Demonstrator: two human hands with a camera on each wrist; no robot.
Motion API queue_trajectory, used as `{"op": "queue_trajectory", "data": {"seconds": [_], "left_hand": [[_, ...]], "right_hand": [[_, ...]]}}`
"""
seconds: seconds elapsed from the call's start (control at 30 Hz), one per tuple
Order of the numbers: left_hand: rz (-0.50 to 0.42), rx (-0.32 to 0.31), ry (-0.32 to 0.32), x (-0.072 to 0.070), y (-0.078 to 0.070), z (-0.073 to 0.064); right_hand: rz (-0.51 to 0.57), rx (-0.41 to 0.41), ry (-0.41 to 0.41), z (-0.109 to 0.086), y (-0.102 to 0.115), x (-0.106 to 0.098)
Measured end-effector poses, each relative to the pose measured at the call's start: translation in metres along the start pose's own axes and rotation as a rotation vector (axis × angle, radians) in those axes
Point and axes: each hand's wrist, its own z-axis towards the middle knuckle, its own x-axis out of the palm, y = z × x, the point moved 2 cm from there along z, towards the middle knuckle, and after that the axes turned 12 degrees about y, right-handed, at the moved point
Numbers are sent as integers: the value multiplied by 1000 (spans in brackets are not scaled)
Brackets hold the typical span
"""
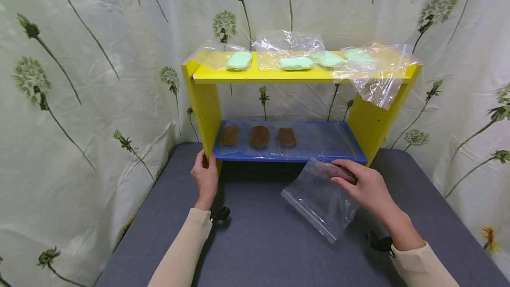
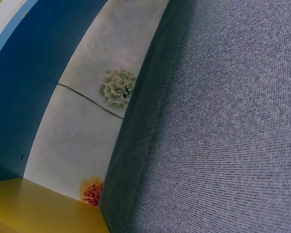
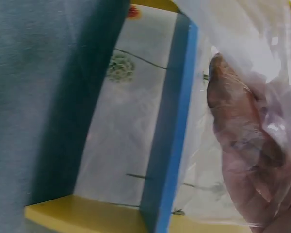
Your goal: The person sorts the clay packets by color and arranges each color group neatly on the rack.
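Observation:
My right hand (image 1: pixel 368 185) grips a clear zip bag (image 1: pixel 314 198) by the end holding a brown rounded bar (image 1: pixel 338 172), just in front of the blue lower shelf (image 1: pixel 271 160). The bag's zip edge hangs down toward me. In the right wrist view, the fingers show through the plastic beside the brown bar (image 3: pixel 228 92). At the left, my left hand (image 1: pixel 206 178) holds the lower front edge of the yellow side panel (image 1: pixel 203 110); it is out of the left wrist view. Three bagged brown bars (image 1: pixel 259 137) lie in a row on the blue shelf.
On the yellow top shelf (image 1: pixel 227 75) lie several pale green bars (image 1: pixel 295 63) in clear bags, one bag (image 1: pixel 382 90) hanging over its right front. The shelf unit stands on a dark grey table (image 1: pixel 255 242). A dandelion-print curtain (image 1: pixel 99 101) hangs behind and beside it.

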Motion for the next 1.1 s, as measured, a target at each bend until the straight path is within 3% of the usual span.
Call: {"op": "queue_trajectory", "data": {"seconds": [0.1, 0.27, 0.47, 0.6, 0.73, 1.1], "left_hand": [[-13, -1, 0, 1, 6, 1], [-16, -12, 1, 1, 30, 7], [-12, -12, 2, 0, 38, 8], [-23, -3, 10, -1, 38, 7], [-16, 11, 20, -3, 39, 7], [31, 29, 20, -4, 40, 8]], "right_hand": [[42, 7, -40, 9, 1, -6], [117, 50, -117, 28, 2, -17], [246, 216, -197, 47, -4, -27], [404, 363, -192, 58, -11, -29], [543, 447, -167, 70, -20, -23], [591, 536, -124, 98, -48, 0]]}}
